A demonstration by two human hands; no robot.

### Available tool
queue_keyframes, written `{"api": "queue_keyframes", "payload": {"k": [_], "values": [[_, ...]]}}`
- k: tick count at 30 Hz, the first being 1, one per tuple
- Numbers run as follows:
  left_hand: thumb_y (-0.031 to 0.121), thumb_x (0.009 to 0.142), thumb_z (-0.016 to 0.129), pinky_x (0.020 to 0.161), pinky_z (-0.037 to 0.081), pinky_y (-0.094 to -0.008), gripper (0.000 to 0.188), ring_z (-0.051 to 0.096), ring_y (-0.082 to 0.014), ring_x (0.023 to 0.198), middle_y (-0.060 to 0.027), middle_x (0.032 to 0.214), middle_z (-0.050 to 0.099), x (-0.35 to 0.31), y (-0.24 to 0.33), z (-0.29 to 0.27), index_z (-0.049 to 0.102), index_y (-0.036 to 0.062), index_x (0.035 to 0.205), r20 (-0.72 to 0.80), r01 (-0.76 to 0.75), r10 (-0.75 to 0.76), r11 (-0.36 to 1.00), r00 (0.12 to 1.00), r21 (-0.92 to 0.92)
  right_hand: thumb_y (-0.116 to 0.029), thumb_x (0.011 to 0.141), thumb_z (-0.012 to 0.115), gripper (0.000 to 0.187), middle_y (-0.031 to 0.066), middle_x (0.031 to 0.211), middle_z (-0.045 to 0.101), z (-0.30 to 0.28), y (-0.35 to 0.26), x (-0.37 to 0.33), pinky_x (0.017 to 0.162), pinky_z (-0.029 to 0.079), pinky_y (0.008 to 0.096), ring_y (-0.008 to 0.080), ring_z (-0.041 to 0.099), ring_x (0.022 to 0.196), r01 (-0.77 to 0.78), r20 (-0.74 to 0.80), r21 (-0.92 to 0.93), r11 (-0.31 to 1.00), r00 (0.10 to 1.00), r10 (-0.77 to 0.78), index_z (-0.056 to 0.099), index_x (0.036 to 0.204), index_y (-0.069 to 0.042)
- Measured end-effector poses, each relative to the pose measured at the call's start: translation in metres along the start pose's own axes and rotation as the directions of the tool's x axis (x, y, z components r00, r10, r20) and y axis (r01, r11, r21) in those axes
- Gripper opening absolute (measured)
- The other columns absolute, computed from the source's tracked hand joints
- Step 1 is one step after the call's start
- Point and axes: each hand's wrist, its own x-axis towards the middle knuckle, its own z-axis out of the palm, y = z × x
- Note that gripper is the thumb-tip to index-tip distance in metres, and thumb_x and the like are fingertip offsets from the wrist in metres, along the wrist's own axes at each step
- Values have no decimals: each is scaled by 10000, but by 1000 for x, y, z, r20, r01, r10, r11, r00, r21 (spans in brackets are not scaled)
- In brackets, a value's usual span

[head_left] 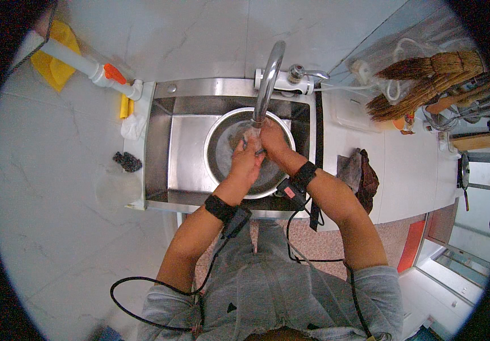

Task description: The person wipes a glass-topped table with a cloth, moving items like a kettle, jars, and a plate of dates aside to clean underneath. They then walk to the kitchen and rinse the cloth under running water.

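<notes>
Item: steel sink (188,150), set in the upper middle of the frame.

Item: round metal bowl (208,166), inside the sink toward its right side, with cloudy-looking water (225,154) in it.

Item: curved chrome tap (269,77), its spout directly above the bowl; white body and lever to the upper right.

Item: left hand (248,163), from the lower left, fingers bent, over the bowl below the spout.

Item: right hand (275,138), from the lower right, fingers curled close beside the spout's mouth. The two hands meet there; something pale and wet shows between them, too blurred to name. Whether either set of fingers grips it, I cannot tell.

Item: black wristbands, one per arm; a black box (292,194) with cable near the bowl's lower right rim.

Item: dark cloth (367,179) on the white desk (407,182), right of the sink.

Handling note, my judgement: this looks like rinsing. Best kept low over the bowl's middle, turning each surface through a gentle flow, with the box and cable held clear of splashes.
</notes>
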Motion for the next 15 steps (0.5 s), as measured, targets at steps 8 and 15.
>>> {"api": "queue_keyframes", "payload": {"k": [8,15], "values": [[510,929,480,848,465,-374,473,532,-197,1116,-25,1243,543,21,19,-25,478,174,1262,-110,-75,88,991,990,114,-424,995,348,468,114,1142,612,-20,3,-3,969,455,381,268,591,1054,-517,528,781,349,846,71,523,1207,-46],[484,966,407,1013,334,-366,522,427,-217,1229,-83,1311,486,25,2,-16,417,114,1334,390,15,11,998,921,-62,-449,987,362,437,85,1047,632,9,2,-24,833,491,371,236,613,890,-465,431,755,462,883,184,569,1073,-74]]}}
